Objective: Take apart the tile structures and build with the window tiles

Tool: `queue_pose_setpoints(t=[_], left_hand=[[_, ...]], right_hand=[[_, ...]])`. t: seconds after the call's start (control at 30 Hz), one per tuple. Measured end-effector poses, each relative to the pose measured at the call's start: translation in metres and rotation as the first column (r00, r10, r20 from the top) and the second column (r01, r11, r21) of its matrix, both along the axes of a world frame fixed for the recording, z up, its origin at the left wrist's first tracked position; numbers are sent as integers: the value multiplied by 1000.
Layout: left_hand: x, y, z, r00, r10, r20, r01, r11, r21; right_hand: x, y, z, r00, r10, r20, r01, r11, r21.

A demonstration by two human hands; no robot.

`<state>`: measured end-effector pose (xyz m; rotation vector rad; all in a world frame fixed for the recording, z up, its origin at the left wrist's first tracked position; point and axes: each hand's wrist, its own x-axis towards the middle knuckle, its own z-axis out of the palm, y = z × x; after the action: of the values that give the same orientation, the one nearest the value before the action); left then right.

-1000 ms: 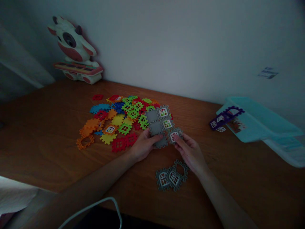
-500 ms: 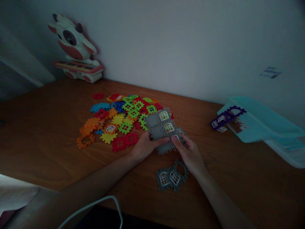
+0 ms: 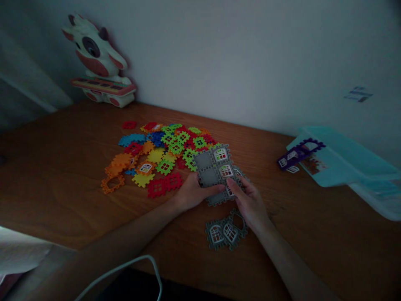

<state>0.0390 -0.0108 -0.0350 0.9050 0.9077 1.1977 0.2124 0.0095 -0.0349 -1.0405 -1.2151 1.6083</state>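
Both hands grip a grey panel of joined building tiles (image 3: 208,177), held tilted above the table. It has plain squares down its left side and white arched windows down its right. My left hand (image 3: 191,193) is closed on its lower left, thumb lying across the front. My right hand (image 3: 250,202) pinches the lower right, thumb pressed by the lowest window. Another grey window tile (image 3: 238,172) shows partly behind the panel's right edge; whether it is joined cannot be made out. Below the hands, loose grey window tiles (image 3: 216,234) lie overlapping on the table.
Left of the panel spreads a pile of colourful interlocking tiles (image 3: 156,156) on the wooden table (image 3: 62,179). A cow-shaped toy keyboard (image 3: 103,85) stands at the back left. At right, a purple tile strip (image 3: 296,155) leans on a turquoise bin (image 3: 338,156). A white cable (image 3: 125,266) loops in front.
The grey panel has shifted slightly right and turned a little more upright in both hands. My right thumb has moved slightly on its front. The loose tiles stay as they were.
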Motion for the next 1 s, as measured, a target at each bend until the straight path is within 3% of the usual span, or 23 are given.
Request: queue_pose_setpoints(t=[0.2,0.43,0.6,0.73,0.83,0.93,1.0], left_hand=[[0,2,0,999,17,46,-14,998,-69],[-3,6,3,979,161,125,-146,982,-123],[-3,7,2,949,265,172,-248,962,-112],[-3,6,4,935,306,180,-293,952,-93],[-4,5,6,945,285,163,-276,958,-78],[-2,3,6,960,235,150,-220,969,-108],[0,2,4,963,225,147,-207,969,-133]], right_hand=[[-2,-2,8,988,-20,151,14,999,42],[-6,-3,3,981,-6,194,-8,998,70],[1,3,12,958,-161,236,111,970,215],[23,20,14,800,-361,480,130,884,449],[41,35,5,602,-460,653,-20,809,588],[55,44,-6,459,-421,783,-129,840,527],[62,47,-9,485,-361,797,-109,879,464]])
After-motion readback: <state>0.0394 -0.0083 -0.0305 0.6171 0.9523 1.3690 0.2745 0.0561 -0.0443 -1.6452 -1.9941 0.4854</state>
